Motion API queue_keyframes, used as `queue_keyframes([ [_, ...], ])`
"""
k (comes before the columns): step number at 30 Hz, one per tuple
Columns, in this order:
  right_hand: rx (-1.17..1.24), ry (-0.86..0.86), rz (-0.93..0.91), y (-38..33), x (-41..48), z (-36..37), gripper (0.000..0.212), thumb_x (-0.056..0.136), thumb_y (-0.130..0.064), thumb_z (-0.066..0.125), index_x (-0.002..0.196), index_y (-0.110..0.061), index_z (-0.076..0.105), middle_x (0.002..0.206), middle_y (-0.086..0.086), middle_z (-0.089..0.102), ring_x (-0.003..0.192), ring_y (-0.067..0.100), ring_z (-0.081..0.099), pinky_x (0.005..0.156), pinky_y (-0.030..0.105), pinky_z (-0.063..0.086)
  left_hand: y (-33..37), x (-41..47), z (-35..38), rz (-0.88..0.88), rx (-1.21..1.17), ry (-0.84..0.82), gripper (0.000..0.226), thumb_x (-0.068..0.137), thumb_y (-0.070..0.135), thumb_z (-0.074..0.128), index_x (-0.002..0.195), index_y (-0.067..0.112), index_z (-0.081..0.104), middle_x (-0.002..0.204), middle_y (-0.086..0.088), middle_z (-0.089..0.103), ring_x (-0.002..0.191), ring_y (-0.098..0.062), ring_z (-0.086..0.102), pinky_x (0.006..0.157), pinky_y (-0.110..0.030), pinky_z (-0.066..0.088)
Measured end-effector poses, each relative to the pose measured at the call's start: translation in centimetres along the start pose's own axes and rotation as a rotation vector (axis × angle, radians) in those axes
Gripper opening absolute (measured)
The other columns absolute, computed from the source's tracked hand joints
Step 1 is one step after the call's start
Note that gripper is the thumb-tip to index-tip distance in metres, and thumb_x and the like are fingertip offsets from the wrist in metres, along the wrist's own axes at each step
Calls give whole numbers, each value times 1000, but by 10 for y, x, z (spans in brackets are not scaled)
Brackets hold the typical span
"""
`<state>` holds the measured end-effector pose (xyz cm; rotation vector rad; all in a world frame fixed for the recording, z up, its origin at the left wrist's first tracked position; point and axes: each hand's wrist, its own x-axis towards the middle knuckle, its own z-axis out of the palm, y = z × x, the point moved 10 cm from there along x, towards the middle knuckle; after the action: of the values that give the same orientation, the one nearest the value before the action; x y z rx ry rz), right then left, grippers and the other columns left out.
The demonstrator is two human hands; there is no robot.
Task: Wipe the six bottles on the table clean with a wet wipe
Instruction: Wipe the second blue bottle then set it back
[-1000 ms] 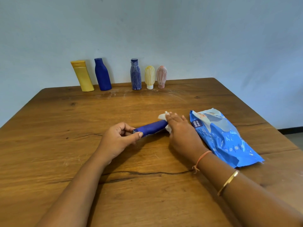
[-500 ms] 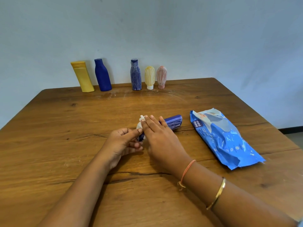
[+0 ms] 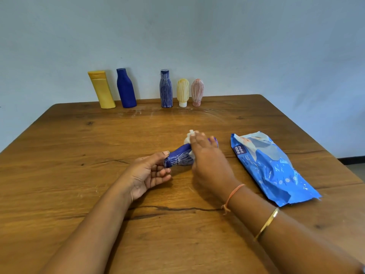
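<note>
A blue bottle (image 3: pixel 180 155) lies on its side in the middle of the wooden table (image 3: pixel 79 147), neck toward the left. My left hand (image 3: pixel 148 173) pinches its cap end with thumb and fingers. My right hand (image 3: pixel 207 161) wraps a white wet wipe (image 3: pixel 188 138) around the bottle's middle and covers most of its body; only a bit of the base shows past the fingers. Along the back edge stand a yellow bottle (image 3: pixel 101 89), a dark blue bottle (image 3: pixel 126 89), a streaked blue bottle (image 3: pixel 166 89), a pale yellow tube (image 3: pixel 182 92) and a pink tube (image 3: pixel 197 92).
A blue wet-wipe pack (image 3: pixel 270 167) lies flat on the table just right of my right hand. A pale wall rises directly behind the row of bottles. A dark crack in the wood (image 3: pixel 173 209) runs under my forearms.
My right hand with the wipe slid from the bottle's base to its cap end, then back toward the middle. The left hand kept hold of the cap end.
</note>
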<state>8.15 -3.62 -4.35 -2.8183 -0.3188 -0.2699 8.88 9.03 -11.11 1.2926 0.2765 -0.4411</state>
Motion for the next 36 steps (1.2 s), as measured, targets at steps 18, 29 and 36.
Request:
queue_keyframes([
  [18, 109, -9, 173, 56, 4, -5, 56, 94, -5, 37, 147, -10, 19, 154, 7, 21, 142, 18, 15, 116, 30, 6, 1, 2, -4, -28, -38, 21, 20, 82, 22, 65, 73, 5, 59, 47, -5, 58, 36, -4, 52, 44, -22, 55],
  [29, -97, -68, -296, -49, -14, 18, 60, 95, -10, 34, 147, -7, 5, 156, 12, 3, 144, 22, -2, 112, 32, -9, -1, 0, -4, -35, -46, 17, 17, 84, 20, 63, 75, 6, 60, 49, -2, 54, 39, -4, 52, 42, -20, 53],
  [36, 20, -13, 51, 33, -5, -1, 60, 94, -6, 34, 148, -13, 10, 156, 5, 11, 143, 14, 7, 115, 28, 0, -2, 1, -5, -43, -41, 48, 21, 84, 21, 64, 72, 5, 59, 46, -4, 54, 35, -3, 49, 42, -20, 53],
])
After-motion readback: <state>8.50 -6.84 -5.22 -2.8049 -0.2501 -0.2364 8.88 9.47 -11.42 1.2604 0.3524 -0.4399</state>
